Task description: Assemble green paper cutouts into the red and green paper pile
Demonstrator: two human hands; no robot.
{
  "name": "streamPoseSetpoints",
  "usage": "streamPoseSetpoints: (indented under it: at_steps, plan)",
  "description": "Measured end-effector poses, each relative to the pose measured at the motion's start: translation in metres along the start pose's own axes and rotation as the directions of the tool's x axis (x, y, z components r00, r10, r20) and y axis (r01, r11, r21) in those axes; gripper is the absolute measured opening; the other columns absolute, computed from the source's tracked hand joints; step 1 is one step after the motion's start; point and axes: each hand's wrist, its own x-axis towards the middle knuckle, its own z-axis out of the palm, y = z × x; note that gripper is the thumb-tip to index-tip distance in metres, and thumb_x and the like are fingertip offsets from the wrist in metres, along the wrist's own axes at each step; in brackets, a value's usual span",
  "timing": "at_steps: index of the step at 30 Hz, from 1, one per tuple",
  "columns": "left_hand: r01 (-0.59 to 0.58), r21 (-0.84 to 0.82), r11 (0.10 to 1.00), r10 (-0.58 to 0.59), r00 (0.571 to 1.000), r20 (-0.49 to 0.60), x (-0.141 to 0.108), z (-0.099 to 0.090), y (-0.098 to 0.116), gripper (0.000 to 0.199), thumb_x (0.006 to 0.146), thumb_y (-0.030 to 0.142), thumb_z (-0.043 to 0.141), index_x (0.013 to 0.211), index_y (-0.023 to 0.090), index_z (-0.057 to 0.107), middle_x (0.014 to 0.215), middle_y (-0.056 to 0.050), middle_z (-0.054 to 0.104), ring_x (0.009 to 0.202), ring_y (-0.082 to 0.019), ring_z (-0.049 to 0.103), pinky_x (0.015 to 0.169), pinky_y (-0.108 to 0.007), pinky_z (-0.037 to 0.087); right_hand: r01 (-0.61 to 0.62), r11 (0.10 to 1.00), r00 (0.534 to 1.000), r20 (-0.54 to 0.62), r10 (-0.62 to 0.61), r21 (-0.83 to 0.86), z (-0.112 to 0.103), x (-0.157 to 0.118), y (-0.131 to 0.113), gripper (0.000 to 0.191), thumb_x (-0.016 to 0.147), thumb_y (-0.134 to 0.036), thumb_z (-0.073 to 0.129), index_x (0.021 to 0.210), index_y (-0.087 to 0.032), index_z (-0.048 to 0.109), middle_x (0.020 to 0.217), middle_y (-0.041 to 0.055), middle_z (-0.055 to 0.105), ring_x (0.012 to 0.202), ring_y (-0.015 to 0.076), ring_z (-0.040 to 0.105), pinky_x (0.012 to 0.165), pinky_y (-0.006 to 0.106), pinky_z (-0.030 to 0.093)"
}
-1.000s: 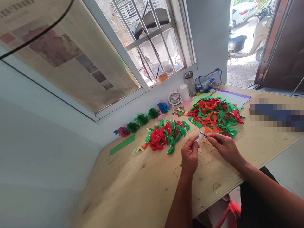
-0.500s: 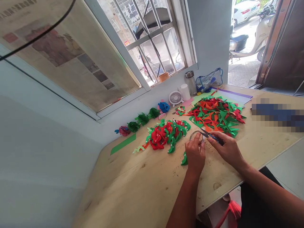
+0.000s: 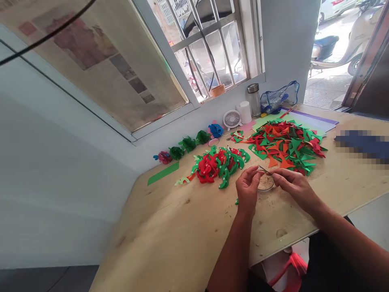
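Low over the table, my left hand has its thumb and fingers pinched together at the upper left of a thin ring, which looks like a narrow roll of tape. My right hand is closed around small dark scissors; their blades point up and left toward my left fingertips, while the handles are hidden. Part of a green paper piece shows beside my left wrist. Beyond my left hand lies a heap of curved red and green pieces with small white patches.
A large pile of red, orange and green paper scraps lies beyond my right hand. Along the wall stand a small white fan, a glass bottle, a clear pouch and folded paper flowers. A green strip lies at left.
The view has shifted slightly. The scissors have turned and their handles no longer show. The ring now hangs visibly between my hands, and my left hand covers more of the green piece.
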Motion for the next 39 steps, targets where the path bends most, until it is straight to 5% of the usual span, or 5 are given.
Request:
streamPoseSetpoints:
  at_steps: [10,21,29,39]
  plan:
    - [0.002,-0.094,0.996,-0.006,0.999,-0.041,0.002,0.001,0.001,0.022,0.069,0.033,0.071,0.080,0.014,0.065,0.077,-0.006,0.071,0.077,-0.017,0.067,0.079,-0.032,0.050,0.065,0.987,0.998,0.036,-0.060,-0.144,0.001,0.000,-0.001,0.040,0.081,-0.051,0.053,0.091,-0.019,0.073,0.068,0.0041,0.064,0.064,0.0173,0.056,0.053,0.026,0.042]
    - [-0.056,0.010,0.998,0.057,0.994,-0.088,0.003,0.000,0.000,0.008,0.072,0.022,0.063,0.072,0.014,0.063,0.070,-0.003,0.068,0.069,-0.014,0.064,0.071,-0.026,0.049,0.069,0.978,0.995,0.080,-0.054,-0.198,0.002,0.000,0.005,0.037,0.082,-0.049,0.052,0.090,-0.019,0.072,0.074,0.0039,0.066,0.066,0.0173,0.056,0.054,0.026,0.041]
    - [-0.043,0.026,0.999,0.047,0.976,-0.211,0.004,-0.002,0.000,0.014,0.074,0.028,0.064,0.074,0.014,0.061,0.070,-0.005,0.068,0.072,-0.015,0.066,0.074,-0.029,0.049,-0.056,0.996,0.994,0.100,0.049,0.074,0.000,0.000,0.003,0.041,0.082,-0.054,0.050,0.079,-0.017,0.069,0.058,0.0002,0.049,0.051,0.0108,0.041,0.044,0.023,0.030]
    - [-0.023,-0.107,0.994,0.008,0.990,-0.138,0.001,0.001,0.003,0.030,0.066,0.031,0.074,0.088,0.015,0.063,0.083,-0.005,0.068,0.081,-0.015,0.065,0.078,-0.028,0.049,-0.231,0.944,0.958,0.226,0.179,0.234,0.000,0.001,0.007,0.045,0.081,-0.058,0.049,0.077,-0.016,0.066,0.060,0.0007,0.050,0.047,0.0084,0.033,0.041,0.023,0.023]
